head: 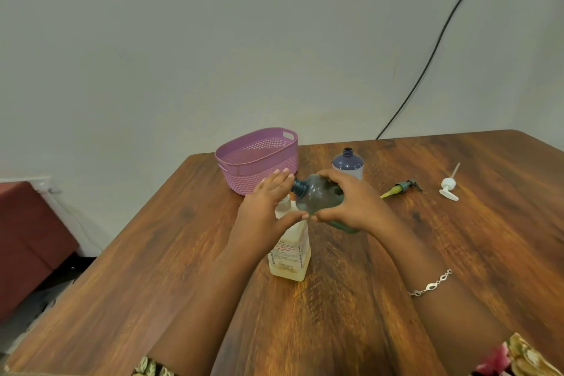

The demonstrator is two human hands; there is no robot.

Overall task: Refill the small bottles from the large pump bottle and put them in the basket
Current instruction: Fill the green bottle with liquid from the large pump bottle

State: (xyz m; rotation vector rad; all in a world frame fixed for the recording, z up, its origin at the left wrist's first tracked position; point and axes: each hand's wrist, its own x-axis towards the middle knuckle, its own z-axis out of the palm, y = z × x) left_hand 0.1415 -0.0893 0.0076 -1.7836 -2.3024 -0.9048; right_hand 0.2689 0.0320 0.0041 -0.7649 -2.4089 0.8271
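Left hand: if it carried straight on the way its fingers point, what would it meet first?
Most likely the purple basket: the left hand has its straight fingers pointing away from the person, and the basket's near wall stands just beyond them. The gap is hard to judge from this one view.

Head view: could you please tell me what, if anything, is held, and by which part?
The right hand grips the tilted green bottle round its body; the left hand lays straight fingers by its neck.
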